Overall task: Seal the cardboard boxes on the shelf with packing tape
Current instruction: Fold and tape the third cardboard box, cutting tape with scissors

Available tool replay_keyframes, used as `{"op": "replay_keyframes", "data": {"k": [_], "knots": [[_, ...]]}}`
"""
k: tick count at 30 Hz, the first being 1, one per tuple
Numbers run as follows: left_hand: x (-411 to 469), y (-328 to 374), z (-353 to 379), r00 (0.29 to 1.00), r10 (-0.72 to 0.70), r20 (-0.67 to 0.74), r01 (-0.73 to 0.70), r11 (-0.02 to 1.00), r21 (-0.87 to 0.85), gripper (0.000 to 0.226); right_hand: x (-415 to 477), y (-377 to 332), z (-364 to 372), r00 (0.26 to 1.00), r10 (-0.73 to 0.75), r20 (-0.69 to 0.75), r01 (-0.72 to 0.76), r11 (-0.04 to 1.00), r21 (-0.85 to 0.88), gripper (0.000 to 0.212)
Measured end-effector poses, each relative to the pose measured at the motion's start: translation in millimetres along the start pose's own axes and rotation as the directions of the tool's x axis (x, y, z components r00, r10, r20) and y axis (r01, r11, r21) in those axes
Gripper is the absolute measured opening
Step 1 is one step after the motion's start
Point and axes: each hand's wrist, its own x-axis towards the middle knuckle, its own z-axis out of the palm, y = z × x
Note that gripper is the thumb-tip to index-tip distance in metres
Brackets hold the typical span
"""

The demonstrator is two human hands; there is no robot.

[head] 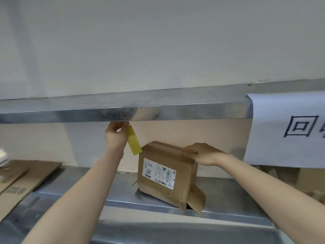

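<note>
A small cardboard box (163,173) with a white shipping label stands tilted on the metal shelf (228,194), one bottom flap hanging open over the shelf's front edge. My right hand (202,153) lies flat on the box's top right edge, fingers pressing it down. My left hand (115,136) is raised just under the upper shelf's rim and pinches the top end of a yellow strip of packing tape (134,140). The strip hangs down at a slant, and its lower end reaches the box's top left corner.
The upper metal shelf (123,111) runs across just above my left hand. A white paper sign (284,131) hangs from it at the right. Flattened cardboard sheets (26,180) lie on the lower shelf at the left. More cardboard shows behind the sign, at the right.
</note>
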Motion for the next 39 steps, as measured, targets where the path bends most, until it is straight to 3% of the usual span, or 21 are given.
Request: {"op": "replay_keyframes", "data": {"k": [10,16,25,31,36,39], "knots": [[-7,14,5,1.000,0.014,0.009,-0.014,1.000,-0.027,0.007,9,16,4,0.997,0.021,-0.072,-0.013,0.995,0.103,0.036],[-17,27,19,0.997,0.023,0.077,-0.020,0.999,-0.040,0.009,1,11,8,1.000,0.014,-0.003,-0.014,0.998,0.058,0.040],[-28,36,39,0.970,0.017,0.241,-0.019,1.000,0.007,0.019,-3,2,-6,0.949,0.117,-0.293,-0.023,0.952,0.306,0.031],[-48,48,62,0.870,-0.072,0.488,0.077,0.997,0.010,0.034,-3,-13,-17,0.911,0.158,-0.380,0.038,0.887,0.461,0.019],[-69,50,80,0.720,-0.173,0.672,0.204,0.978,0.033,0.013,-19,-20,-25,0.892,0.118,-0.437,0.181,0.793,0.582,0.031],[-75,45,88,0.644,-0.183,0.742,0.162,0.982,0.102,0.014,-32,-21,-32,0.882,0.146,-0.447,0.237,0.683,0.690,0.030]]}}
